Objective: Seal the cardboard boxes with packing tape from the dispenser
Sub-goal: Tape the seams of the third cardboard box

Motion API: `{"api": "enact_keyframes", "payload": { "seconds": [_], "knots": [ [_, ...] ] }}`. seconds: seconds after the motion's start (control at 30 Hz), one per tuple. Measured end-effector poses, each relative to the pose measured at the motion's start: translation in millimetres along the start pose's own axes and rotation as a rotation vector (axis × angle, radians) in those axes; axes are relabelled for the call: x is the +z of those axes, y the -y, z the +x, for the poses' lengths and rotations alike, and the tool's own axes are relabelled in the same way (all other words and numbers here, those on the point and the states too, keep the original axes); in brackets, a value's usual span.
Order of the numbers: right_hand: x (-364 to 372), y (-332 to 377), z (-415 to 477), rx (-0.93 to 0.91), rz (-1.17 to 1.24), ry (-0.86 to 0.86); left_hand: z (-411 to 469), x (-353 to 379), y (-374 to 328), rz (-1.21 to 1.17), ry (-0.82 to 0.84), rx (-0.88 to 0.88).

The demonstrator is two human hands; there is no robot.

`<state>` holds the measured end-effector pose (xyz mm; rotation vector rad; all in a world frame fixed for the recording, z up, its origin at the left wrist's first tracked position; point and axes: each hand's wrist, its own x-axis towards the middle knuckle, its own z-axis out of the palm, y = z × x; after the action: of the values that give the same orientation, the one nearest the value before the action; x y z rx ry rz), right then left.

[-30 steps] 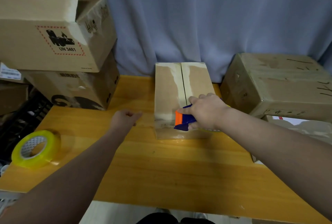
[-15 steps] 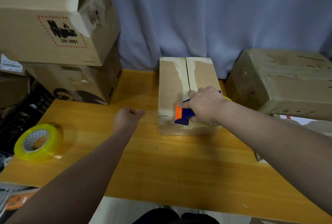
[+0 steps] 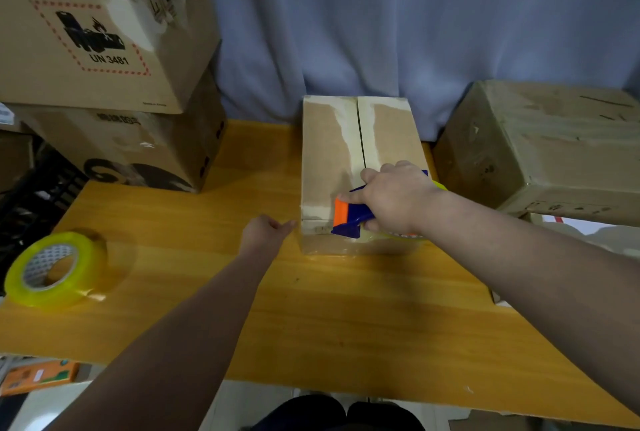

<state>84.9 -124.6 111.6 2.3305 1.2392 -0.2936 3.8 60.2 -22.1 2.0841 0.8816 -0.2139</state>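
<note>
A small cardboard box (image 3: 329,150) lies lengthwise at the middle of the wooden table (image 3: 311,309), its two top flaps meeting in a centre seam. My right hand (image 3: 398,198) grips a blue and orange tape dispenser (image 3: 348,219) pressed on the box's near end, over the seam. The dispenser's yellowish tape roll is mostly hidden under the hand. My left hand (image 3: 265,231) hovers with loosely curled fingers just left of the box's near corner, holding nothing; whether it touches the box is unclear.
A loose roll of yellow tape (image 3: 52,268) lies on the table's left. Two stacked cardboard boxes (image 3: 97,50) stand at the back left, and a large box (image 3: 547,150) at the right. A blue curtain hangs behind.
The view has shifted closer. My right hand with the dispenser has stayed at the box's near end, and my left hand has edged nearer to the box's left corner.
</note>
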Motion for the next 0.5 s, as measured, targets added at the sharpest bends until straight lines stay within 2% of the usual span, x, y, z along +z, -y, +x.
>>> {"api": "enact_keyframes", "payload": {
  "seconds": [0.17,0.33,0.43,0.47,0.5],
  "knots": [
    [0.2,-0.8,1.0,-0.004,0.017,0.005,-1.2,-0.7,-3.9,-0.144,0.217,-0.147],
    [-0.4,-1.2,1.0,-0.007,0.020,0.007,-6.7,-2.0,9.9,0.105,0.340,-0.256],
    [-1.3,-1.6,0.9,-0.011,0.019,0.009,-1.8,4.0,18.2,0.080,0.050,-0.139],
    [-1.4,-1.6,0.9,-0.011,0.022,0.014,-4.4,1.4,11.6,-0.025,-0.027,-0.064],
    [-1.2,-1.4,0.9,-0.012,0.021,0.016,-11.0,-1.1,0.5,-0.217,-0.023,0.002]
  ]
}}
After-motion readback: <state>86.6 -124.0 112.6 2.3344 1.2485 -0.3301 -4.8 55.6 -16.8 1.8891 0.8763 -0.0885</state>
